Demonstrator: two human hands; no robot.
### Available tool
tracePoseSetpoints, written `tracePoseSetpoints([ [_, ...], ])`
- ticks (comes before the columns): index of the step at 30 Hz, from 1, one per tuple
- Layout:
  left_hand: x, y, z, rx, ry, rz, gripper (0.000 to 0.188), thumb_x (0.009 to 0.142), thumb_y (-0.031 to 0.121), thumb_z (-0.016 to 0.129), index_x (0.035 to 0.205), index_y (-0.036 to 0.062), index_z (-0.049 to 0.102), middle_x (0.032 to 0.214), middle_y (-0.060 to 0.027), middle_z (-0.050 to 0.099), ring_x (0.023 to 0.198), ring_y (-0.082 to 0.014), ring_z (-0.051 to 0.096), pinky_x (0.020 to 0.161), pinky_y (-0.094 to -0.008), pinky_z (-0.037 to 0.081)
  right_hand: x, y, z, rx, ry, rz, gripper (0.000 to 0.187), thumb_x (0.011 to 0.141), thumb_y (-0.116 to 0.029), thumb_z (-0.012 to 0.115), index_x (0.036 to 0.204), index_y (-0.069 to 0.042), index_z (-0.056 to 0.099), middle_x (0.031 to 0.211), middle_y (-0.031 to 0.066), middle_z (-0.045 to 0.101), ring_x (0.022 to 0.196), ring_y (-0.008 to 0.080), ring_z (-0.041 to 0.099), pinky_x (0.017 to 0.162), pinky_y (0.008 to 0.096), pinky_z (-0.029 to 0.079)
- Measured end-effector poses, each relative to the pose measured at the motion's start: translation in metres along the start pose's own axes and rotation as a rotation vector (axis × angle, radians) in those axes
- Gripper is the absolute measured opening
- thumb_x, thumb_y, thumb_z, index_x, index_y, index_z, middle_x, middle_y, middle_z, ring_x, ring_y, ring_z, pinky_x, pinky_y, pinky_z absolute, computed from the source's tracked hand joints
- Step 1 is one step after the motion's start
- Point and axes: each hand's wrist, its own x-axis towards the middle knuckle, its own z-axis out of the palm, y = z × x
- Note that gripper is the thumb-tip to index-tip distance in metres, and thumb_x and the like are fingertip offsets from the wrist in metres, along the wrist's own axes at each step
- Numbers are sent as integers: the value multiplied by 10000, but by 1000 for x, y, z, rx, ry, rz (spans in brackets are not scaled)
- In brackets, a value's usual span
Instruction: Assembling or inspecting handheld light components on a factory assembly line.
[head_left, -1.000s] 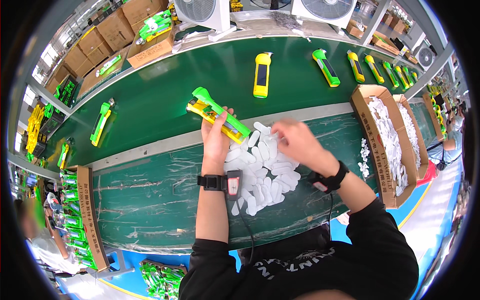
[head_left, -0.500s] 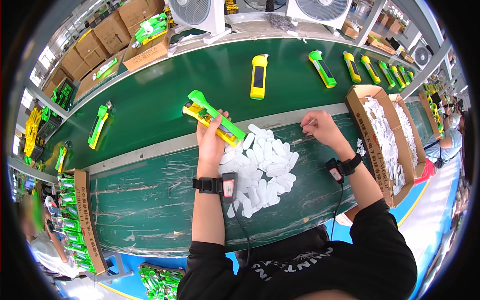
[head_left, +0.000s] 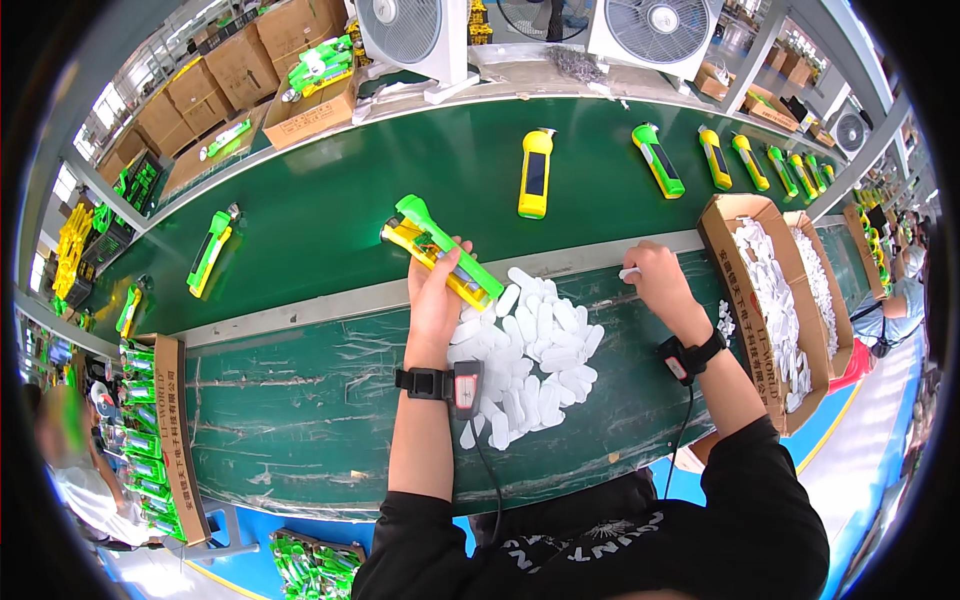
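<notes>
Scuffed, streaked green tabletop (head_left: 290, 400). Left hand (head_left: 432, 303) gripping smooth green-and-yellow plastic casing (head_left: 441, 235), green shell skewed over yellow, at eleven o'clock from heap of flat, round-ended white strips (head_left: 540, 350). Right hand (head_left: 660, 285), heap's two o'clock, pinching small white piece (head_left: 629, 274). Cardboard carton (head_left: 757, 330), three o'clock, full of white bits.

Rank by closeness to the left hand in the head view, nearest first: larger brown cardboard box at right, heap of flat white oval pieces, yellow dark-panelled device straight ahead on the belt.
From the left hand:
1. Heap of flat white oval pieces, just to its right.
2. Yellow dark-panelled device, ahead and slightly right.
3. Larger brown cardboard box, far right.
</notes>
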Motion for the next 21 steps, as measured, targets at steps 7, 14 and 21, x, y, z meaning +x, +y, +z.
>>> tracePoseSetpoints([
  [7, 1, -1, -1, 11, -13, -1, 385, 834, 83, 612, 1163, 21, 422, 1086, -99, 529, 1026, -228, 540, 878, -377, 456, -2, -7, 2, -3, -58, 86, 148, 804, -59, 584, 924, -3, 518, 714, 194, 593, 660, 382, 574, 628, 435, 443],
  [14, 0, -1, 3, 7, -14, -4, 383, 830, 81, 619, 1157, 22, 428, 1093, -100, 526, 1028, -229, 539, 880, -377, 454, -3, -30, -6, 269, -112, 47, 249, 868, -158, 559, 998, -13, 404, 696, 235, 570, 702, 423, 584, 643, 450, 443],
  [21, -1, 0, 3, 50, -38, -8, 426, 837, 78, 607, 1198, 10, 390, 1120, -106, 509, 1068, -242, 523, 903, -398, 441, 6, -60, 0, 344, -168, 145, 339, 811, -131, 601, 992, 0, 346, 668, 216, 554, 656, 397, 588, 596, 435, 442],
])
